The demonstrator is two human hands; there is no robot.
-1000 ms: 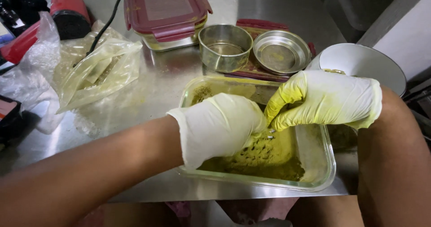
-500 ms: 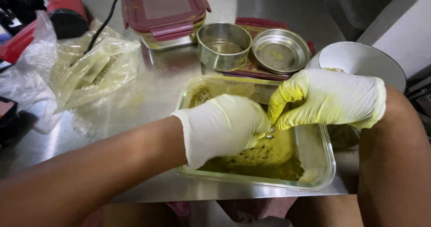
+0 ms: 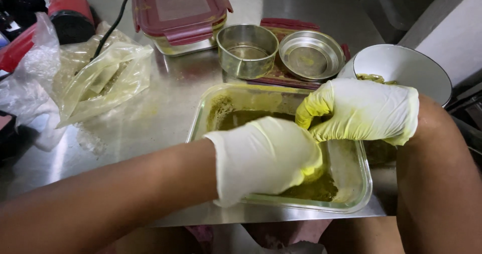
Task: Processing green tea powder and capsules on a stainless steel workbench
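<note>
Both of my hands wear white gloves stained yellow-green. My left hand (image 3: 263, 156) reaches down into a rectangular glass dish (image 3: 359, 193) that holds a green-yellow paste (image 3: 241, 117), its fingers curled into the paste at the near right of the dish. My right hand (image 3: 361, 108) hovers over the dish's far right side, fingers bent and pinched together close to the left hand's fingertips. Whatever sits between the fingers of either hand is hidden.
Behind the dish on the steel table (image 3: 165, 113) stand a round steel cup (image 3: 247, 50), a shallow steel plate (image 3: 311, 55), a lidded glass container with a maroon lid (image 3: 178, 10) and a white bowl (image 3: 406, 65). Plastic bags (image 3: 95, 78) lie at the left.
My left hand has slid a little right and deeper into the dish, covering the paste lump seen earlier. My right hand has stayed over the dish's right side.
</note>
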